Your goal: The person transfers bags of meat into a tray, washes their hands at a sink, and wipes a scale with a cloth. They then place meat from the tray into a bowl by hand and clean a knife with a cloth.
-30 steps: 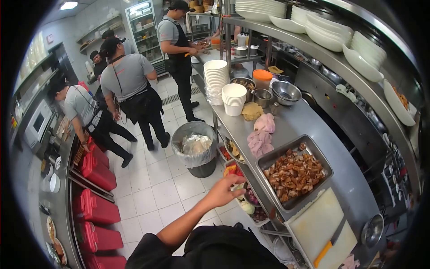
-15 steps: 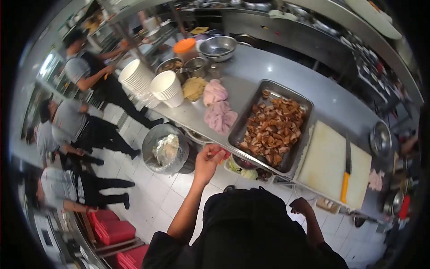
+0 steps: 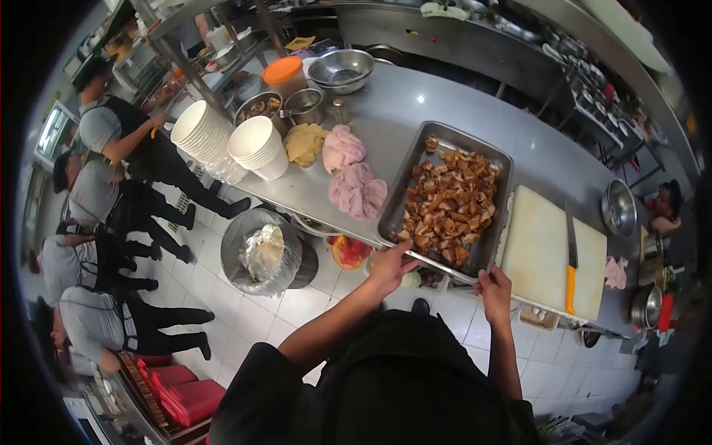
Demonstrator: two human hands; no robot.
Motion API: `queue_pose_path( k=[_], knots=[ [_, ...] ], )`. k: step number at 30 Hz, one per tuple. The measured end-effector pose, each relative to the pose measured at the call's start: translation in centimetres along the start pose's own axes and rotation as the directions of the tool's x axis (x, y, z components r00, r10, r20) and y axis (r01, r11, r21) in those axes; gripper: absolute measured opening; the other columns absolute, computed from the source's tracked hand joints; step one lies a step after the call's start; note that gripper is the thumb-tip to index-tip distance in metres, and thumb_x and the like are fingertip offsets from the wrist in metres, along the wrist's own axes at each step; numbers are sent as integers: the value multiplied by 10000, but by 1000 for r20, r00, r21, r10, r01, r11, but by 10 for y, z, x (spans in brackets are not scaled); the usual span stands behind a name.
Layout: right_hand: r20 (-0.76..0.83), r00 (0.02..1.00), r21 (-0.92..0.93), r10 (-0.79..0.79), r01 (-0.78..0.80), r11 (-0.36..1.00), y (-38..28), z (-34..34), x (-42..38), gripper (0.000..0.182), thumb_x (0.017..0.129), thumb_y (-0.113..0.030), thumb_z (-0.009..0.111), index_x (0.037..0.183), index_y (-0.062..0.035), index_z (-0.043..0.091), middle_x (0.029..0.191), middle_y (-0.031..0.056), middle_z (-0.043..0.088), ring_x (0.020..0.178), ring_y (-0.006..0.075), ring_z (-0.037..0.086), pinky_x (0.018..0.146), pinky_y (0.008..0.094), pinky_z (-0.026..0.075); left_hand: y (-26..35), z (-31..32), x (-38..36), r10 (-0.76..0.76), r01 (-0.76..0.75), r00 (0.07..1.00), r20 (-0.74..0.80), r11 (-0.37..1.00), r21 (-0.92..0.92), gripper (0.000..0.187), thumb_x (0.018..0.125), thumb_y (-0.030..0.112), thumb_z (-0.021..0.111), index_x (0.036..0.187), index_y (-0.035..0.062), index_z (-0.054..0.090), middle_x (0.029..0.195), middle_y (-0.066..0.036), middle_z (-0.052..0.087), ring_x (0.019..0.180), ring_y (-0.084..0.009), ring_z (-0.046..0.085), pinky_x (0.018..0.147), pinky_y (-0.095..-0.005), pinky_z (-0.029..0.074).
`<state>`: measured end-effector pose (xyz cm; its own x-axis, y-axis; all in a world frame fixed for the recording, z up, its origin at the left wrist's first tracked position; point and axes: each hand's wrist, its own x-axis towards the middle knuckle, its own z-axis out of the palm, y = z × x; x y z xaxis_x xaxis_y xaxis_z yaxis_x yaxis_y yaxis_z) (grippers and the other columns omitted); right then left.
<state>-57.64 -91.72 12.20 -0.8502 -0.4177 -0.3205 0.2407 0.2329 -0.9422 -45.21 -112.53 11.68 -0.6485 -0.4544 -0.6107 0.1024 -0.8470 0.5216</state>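
A deep metal tray of chopped browned meat sits on the steel counter, at its near edge. My left hand grips the tray's near rim towards its left corner, fingers over the lip. At the near right corner my right hand has its fingers closed on the rim. Right of the tray lies a white cutting board with a yellow-handled knife across it. Two crumpled pink cloths and a yellowish cloth lie to the left.
Stacked white tubs, an orange-lidded container and metal bowls stand at the counter's left. A lined bin is on the floor below. Several people stand at left; another person is at far right.
My left hand has moved right from beside the counter edge onto the tray's near rim. My right hand has come up from below the counter to the tray's near right corner.
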Motion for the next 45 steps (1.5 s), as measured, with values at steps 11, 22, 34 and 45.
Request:
queue_pose_path(
  k=[11,22,34,45],
  knots=[
    [-117,993,50,7,-1,999,-48,55,81,166,759,-1,600,650,27,478,583,46,467,482,135,478,448,259,399,52,21,79,216,-216,971,-102,976,11,148,772,40,599,899,28,526,826,-60,530,767,-173,564,615,-344,563],
    [-153,988,97,-39,54,994,-39,133,173,78,749,-47,618,740,28,600,698,81,577,533,142,539,487,259,476,81,-9,81,338,-376,926,166,845,380,83,767,4,569,840,33,544,699,-14,523,576,-111,509,479,-245,424],
    [-168,905,-569,-390,234,789,-28,-144,90,333,746,-35,548,1070,-46,626,774,81,633,601,102,533,547,243,441,87,-87,-21,393,-376,915,86,759,531,209,826,88,598,1024,21,584,909,-25,611,770,-113,575,690,-228,451],
    [-338,881,-937,-331,-284,204,26,-266,53,486,774,-355,555,1133,-27,557,1007,242,598,913,401,585,796,458,469,68,-159,-36,230,-139,966,-117,845,516,171,825,137,616,972,55,590,857,-32,626,735,-120,594,662,-230,471]
  ],
)
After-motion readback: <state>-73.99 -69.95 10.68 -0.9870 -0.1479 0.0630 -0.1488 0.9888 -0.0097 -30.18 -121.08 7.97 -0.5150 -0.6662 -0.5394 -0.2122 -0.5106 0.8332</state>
